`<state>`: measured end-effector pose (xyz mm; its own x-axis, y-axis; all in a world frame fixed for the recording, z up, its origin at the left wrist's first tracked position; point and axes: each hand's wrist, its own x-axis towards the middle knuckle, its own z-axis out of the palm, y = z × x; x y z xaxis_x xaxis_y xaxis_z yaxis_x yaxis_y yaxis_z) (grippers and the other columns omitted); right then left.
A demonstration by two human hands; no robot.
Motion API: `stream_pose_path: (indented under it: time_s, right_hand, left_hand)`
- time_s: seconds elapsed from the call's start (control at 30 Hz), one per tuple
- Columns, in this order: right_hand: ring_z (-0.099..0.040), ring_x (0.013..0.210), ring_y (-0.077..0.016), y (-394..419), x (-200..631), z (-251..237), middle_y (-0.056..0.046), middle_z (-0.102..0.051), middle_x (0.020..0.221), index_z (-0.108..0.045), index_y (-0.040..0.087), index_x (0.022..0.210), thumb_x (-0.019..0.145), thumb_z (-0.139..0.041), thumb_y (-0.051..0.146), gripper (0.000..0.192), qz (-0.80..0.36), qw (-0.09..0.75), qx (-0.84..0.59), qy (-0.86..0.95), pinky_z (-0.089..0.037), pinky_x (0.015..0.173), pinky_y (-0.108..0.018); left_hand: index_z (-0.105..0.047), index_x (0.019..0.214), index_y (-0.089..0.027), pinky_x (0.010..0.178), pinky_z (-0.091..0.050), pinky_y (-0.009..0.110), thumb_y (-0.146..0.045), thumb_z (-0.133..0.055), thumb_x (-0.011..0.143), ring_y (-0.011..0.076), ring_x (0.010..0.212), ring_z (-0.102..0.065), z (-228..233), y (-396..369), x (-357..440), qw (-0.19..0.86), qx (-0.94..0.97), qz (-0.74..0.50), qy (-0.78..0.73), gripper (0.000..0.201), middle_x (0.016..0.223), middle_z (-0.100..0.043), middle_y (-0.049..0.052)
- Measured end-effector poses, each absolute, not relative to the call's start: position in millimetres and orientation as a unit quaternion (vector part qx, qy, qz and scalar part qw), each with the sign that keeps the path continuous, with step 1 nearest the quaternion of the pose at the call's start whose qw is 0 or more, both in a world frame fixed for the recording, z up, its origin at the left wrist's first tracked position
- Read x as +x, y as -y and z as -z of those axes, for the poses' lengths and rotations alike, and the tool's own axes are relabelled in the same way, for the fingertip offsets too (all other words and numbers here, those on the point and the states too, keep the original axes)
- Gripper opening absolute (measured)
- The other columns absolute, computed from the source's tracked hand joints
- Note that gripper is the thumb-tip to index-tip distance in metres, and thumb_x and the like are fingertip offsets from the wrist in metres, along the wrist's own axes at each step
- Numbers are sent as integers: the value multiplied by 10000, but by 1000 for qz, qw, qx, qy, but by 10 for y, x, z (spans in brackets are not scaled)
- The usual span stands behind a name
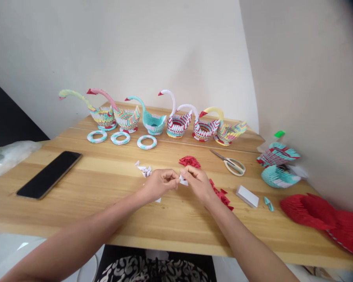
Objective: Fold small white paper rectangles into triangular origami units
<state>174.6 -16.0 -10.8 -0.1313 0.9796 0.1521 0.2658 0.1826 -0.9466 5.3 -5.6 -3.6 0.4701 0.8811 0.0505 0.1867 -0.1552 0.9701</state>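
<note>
My left hand (160, 183) and my right hand (198, 184) meet over the middle of the table, fingertips pinched together. Between them is a small white folded paper piece (183, 181), partly hidden by the fingers. Several loose white paper pieces (146, 171) lie just beyond my left hand. Past my right hand sits a heap of red folded paper pieces (190, 161). More red paper pieces (222, 196) are scattered beside my right wrist, partly covered by it.
Several folded-paper swans (154, 121) line the back, with paper rings (147, 142) in front. A phone (49, 175) lies left. On the right are scissors (233, 165), a white box (247, 196), a small turquoise paper piece (268, 203), turquoise paper bodies (280, 176) and red paper assemblies (308, 211).
</note>
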Motion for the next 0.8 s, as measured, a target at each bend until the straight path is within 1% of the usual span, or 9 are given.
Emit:
stream_pose_path:
  time_s: [0.07,0.17,0.27,0.33,0.4,0.5,0.63,0.73,0.8]
  right_hand:
    - [-508,614,-130,147,1763,99,1,-547,642,-558,186,674,868,-496,490,365,-439,463,-480,602,-423,605,-243]
    - [-594,757,-168,124,1785,84,-52,-635,808,-608,183,837,879,-441,544,400,-492,494,-451,557,-475,723,-290]
    - [-604,759,-166,118,1780,85,-40,-651,822,-612,196,930,839,-549,492,316,-505,472,-436,576,-478,722,-295]
    - [-588,703,-148,124,1766,92,-10,-638,756,-606,201,884,808,-621,415,228,-472,468,-445,599,-463,685,-273]
    - [-579,682,-144,138,1756,92,1,-630,723,-604,202,823,800,-637,362,165,-416,484,-464,615,-451,667,-265]
    - [-600,743,-170,168,1755,75,-18,-663,785,-627,215,807,808,-621,308,93,-313,493,-485,651,-457,721,-295]
    - [-623,798,-200,202,1766,62,-28,-693,826,-653,240,820,818,-589,241,64,-198,466,-481,716,-457,769,-335]
    - [-632,800,-199,211,1762,75,-29,-697,835,-661,250,840,829,-562,212,108,-174,449,-464,743,-461,764,-333]
    - [-635,817,-204,210,1753,88,-36,-699,863,-663,252,883,827,-572,228,109,-186,449,-468,738,-465,774,-339]
  left_hand:
    - [-587,627,-149,579,-383,217,-282,-565,769,105,578,-507,23,52,50,522,672,-352,-389,195,595,-587,-8]
    - [-589,649,-145,570,-391,216,-296,-570,774,96,558,-490,31,24,41,535,643,-397,-379,197,601,-580,-6]
    - [-606,684,-143,586,-407,223,-315,-582,769,105,593,-514,56,-7,34,542,614,-436,-375,193,644,-601,6]
    - [-622,710,-142,598,-413,225,-313,-593,763,115,627,-533,65,-19,30,541,606,-446,-376,181,670,-614,13]
    - [-640,760,-140,602,-419,224,-310,-608,755,116,636,-542,57,-26,24,549,602,-443,-374,173,684,-623,15]
    - [-654,842,-137,628,-445,232,-361,-599,778,111,625,-554,20,-38,1,583,582,-435,-364,240,703,-634,17]
    - [-634,719,-120,615,-459,247,-500,-545,806,114,579,-566,-26,-56,-42,644,546,-399,-357,399,660,-639,36]
    - [-621,681,-125,583,-441,225,-488,-645,732,98,553,-553,-37,-56,-56,675,543,-358,-349,367,650,-649,34]
    - [-614,680,-131,576,-432,214,-456,-700,685,87,544,-545,-36,-53,-56,685,533,-353,-349,336,644,-648,20]
